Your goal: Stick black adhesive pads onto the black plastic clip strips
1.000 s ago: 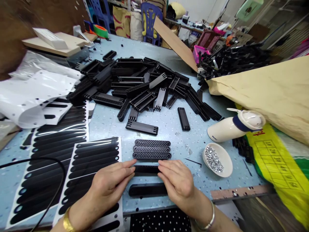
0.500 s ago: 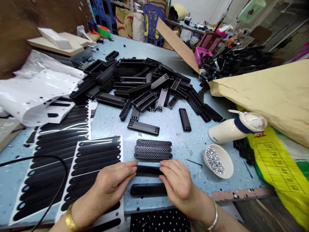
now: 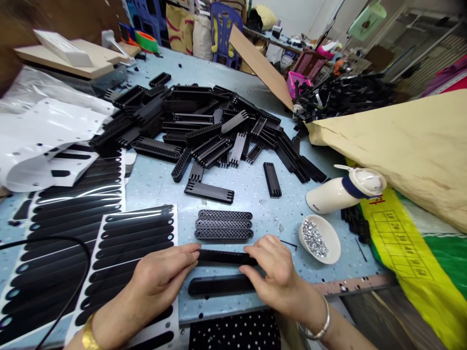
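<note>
Held bar: a slim black plastic bar [image 3: 224,257], patterned along its far edge, lay crosswise near the front of the pale-blue speckled worktable [image 3: 277,287]; whether it was clear of the surface could not be told. At its 9 o'clock end, the left hand [image 3: 160,274] had straight fingers drawn together with the thumb, tips closed on the bar. At 3 o'clock, the right hand [image 3: 273,265] had thumb on the near side and bent fingers on the far side, parted only by the bar's width.

Judged risk: uneven pressure from the two ends could twist or skew the bar, since the middle had no support from the fingers.

At 6 o'clock, just beside, lay a round-ended black bar [image 3: 213,286], near the table edge; the right thumb could nudge it askew.

At 12 o'clock, three black lattice-faced bars [image 3: 224,224] lay side by side; a forward slip could break their alignment.

At 3 o'clock, beyond the right hand, stood an uncovered white bowl [image 3: 334,243] of small silvery pieces; a wide elbow or sleeve sweep could spill it.
</note>
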`<state>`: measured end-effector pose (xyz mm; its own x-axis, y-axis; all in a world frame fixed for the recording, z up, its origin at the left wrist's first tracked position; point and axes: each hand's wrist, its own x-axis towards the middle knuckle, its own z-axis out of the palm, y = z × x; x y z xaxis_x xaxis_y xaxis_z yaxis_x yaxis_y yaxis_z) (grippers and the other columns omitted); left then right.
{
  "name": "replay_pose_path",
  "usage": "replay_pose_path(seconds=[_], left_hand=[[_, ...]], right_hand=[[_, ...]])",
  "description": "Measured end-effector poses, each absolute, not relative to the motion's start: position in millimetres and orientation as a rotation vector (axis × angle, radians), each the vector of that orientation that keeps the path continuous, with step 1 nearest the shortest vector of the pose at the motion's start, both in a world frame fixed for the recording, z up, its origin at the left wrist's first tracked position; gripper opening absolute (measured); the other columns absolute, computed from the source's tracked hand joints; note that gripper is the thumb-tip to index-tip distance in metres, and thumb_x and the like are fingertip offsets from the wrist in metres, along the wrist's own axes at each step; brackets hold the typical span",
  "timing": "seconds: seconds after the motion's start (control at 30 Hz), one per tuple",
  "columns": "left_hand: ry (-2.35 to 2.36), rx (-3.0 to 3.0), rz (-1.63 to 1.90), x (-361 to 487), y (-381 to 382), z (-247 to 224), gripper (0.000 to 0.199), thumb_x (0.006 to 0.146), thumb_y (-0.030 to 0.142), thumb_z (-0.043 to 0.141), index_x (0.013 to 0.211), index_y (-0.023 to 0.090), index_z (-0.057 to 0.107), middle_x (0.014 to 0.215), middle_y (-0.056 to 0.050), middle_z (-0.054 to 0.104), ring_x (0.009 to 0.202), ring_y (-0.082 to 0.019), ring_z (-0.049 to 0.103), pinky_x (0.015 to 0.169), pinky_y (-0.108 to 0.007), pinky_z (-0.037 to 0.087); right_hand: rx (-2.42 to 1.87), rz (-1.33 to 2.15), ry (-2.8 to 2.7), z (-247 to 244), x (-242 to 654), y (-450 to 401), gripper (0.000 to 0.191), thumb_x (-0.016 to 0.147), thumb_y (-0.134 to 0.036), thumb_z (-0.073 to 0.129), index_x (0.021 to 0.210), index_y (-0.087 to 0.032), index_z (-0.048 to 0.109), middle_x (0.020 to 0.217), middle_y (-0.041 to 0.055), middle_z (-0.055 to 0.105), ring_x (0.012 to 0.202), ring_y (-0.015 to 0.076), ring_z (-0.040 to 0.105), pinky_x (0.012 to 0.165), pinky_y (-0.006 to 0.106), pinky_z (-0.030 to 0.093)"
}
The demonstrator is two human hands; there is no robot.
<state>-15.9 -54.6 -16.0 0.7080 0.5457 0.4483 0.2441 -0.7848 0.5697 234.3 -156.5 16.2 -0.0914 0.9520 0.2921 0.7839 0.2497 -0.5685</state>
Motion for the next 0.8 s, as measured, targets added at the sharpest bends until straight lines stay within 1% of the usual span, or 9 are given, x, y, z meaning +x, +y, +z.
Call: replay_pose_path(seconds=[0.1,0.23,0.37,0.5,0.6,0.67,0.8], left_hand=[[0.608,2.426,0.848,-16,-55,-18,0.016,0.090,0.014,0.058,0.100,0.017,0.069,0.104,-0.006,0.076,0.091,-0.015,0.074,0.087,-0.019,0.058],[0.602,2.429,0.834,-18,-55,-19,0.016,0.089,0.013,0.060,0.102,0.018,0.068,0.107,-0.006,0.075,0.093,-0.016,0.073,0.087,-0.021,0.059],[0.557,2.449,0.849,-19,-55,-21,0.020,0.089,0.010,0.059,0.105,0.018,0.067,0.110,-0.006,0.074,0.095,-0.016,0.073,0.088,-0.022,0.059],[0.539,2.446,0.840,-21,-54,-25,0.023,0.089,0.010,0.060,0.110,0.018,0.065,0.115,-0.007,0.073,0.099,-0.017,0.072,0.090,-0.023,0.058],[0.531,2.446,0.834,-21,-54,-25,0.023,0.090,0.013,0.060,0.112,0.019,0.065,0.114,-0.007,0.073,0.100,-0.017,0.072,0.091,-0.023,0.058],[0.530,2.438,0.839,-20,-55,-21,0.021,0.091,0.013,0.058,0.109,0.018,0.065,0.113,-0.007,0.074,0.098,-0.017,0.072,0.090,-0.022,0.058],[0.563,2.410,0.842,-18,-57,-14,0.020,0.091,0.012,0.056,0.107,0.019,0.066,0.113,-0.007,0.074,0.096,-0.017,0.073,0.089,-0.022,0.058]], right_hand=[[-1.595,0.516,-1.762,18,241,-159,0.008,0.081,-0.014,0.063,0.087,-0.013,0.068,0.071,0.0053,0.060,0.068,0.0197,0.055,0.062,0.036,0.045],[-1.634,0.748,-1.531,18,241,-161,0.013,0.080,-0.011,0.059,0.087,-0.014,0.070,0.069,0.0037,0.062,0.063,0.0156,0.058,0.060,0.031,0.048],[-1.718,0.952,-1.263,21,237,-157,0.009,0.073,-0.017,0.060,0.077,-0.015,0.069,0.061,0.0011,0.060,0.054,0.0129,0.054,0.051,0.027,0.046],[-1.658,1.216,-0.996,29,238,-149,0.008,0.065,-0.019,0.067,0.073,-0.016,0.068,0.059,-0.0009,0.061,0.053,0.0108,0.055,0.051,0.024,0.046],[-1.607,1.230,-0.901,33,241,-145,0.009,0.063,-0.017,0.071,0.072,-0.017,0.069,0.060,-0.0015,0.062,0.055,0.0093,0.055,0.053,0.022,0.046],[-1.583,1.216,-0.871,33,242,-143,0.009,0.063,-0.016,0.072,0.071,-0.018,0.070,0.060,-0.0016,0.063,0.055,0.0088,0.055,0.053,0.021,0.046],[-1.566,1.185,-0.861,34,241,-141,0.007,0.063,-0.016,0.073,0.068,-0.017,0.069,0.059,-0.0014,0.063,0.053,0.0089,0.055,0.050,0.020,0.045]])
